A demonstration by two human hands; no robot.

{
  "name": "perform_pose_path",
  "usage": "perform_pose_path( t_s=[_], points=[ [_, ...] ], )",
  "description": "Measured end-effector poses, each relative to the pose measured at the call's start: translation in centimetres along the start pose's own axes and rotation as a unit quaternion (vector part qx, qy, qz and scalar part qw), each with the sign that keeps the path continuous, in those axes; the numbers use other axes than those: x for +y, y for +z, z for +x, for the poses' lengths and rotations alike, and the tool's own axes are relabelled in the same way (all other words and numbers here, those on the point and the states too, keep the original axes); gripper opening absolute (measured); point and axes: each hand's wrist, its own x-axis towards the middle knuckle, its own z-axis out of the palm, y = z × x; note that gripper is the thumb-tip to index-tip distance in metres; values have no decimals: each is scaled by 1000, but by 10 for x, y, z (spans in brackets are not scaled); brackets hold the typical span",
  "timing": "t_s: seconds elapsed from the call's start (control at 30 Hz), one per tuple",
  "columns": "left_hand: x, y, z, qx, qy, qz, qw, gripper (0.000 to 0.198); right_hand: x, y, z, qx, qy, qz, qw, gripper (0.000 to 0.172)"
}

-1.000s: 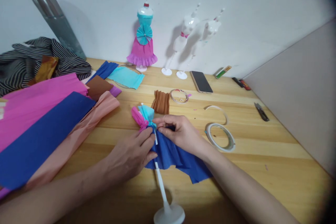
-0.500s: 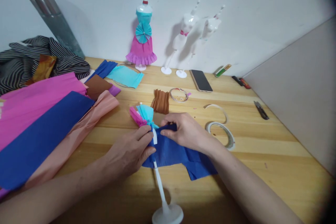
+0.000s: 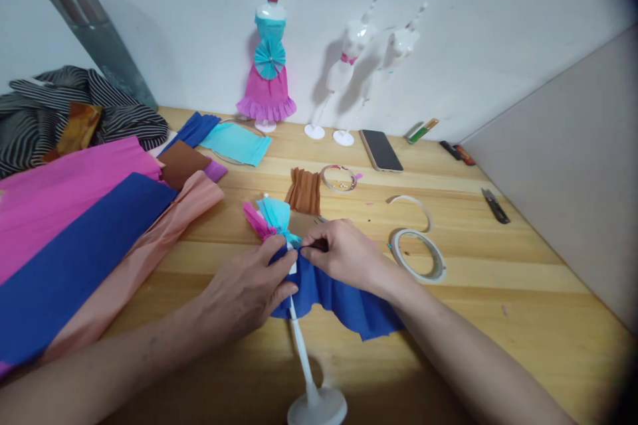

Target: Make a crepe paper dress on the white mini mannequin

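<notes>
A small white mannequin stand [image 3: 303, 352] leans toward me, its top wrapped in turquoise paper [image 3: 275, 212] and pink paper [image 3: 256, 220]. Blue paper [image 3: 343, 305] hangs from its waist and spreads to the right. My left hand [image 3: 249, 282] is closed round the waist, pressing the blue paper against the figure. With thumb and fingertips together, my right hand [image 3: 343, 252] pinches the upper edge of the blue paper just right of the waist. A bit of white strip [image 3: 293, 264] shows between the hands.
Brown pleated paper [image 3: 305, 191], a tape roll [image 3: 417, 255], a phone [image 3: 381, 150] and a cutter [image 3: 495, 206] lie beyond. Coloured sheets [image 3: 84, 259] cover the left side. A dressed mannequin [image 3: 269, 60] and two bare-skirted ones [image 3: 349, 60] stand by the wall.
My right hand has moved slightly left, closer to the waist. The blue paper's upper edge is now gathered, and its lower part hangs in waves.
</notes>
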Motion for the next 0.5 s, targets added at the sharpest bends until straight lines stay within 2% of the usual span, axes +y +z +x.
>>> perform_pose_path(
  t_s=[0.13, 0.4, 0.5],
  points=[
    [1, -1, 0, -6, -5, -7, 1000, 29, 3, 7, 5, 33, 20, 47, 998, 16],
    [3, 2, -3, 23, -5, -16, 1000, 26, 6, 15, 9, 82, 37, 30, 995, 12],
    [3, 2, -3, 16, -6, -21, 1000, 26, 6, 17, 10, 91, 28, 26, 995, 12]
  ],
)
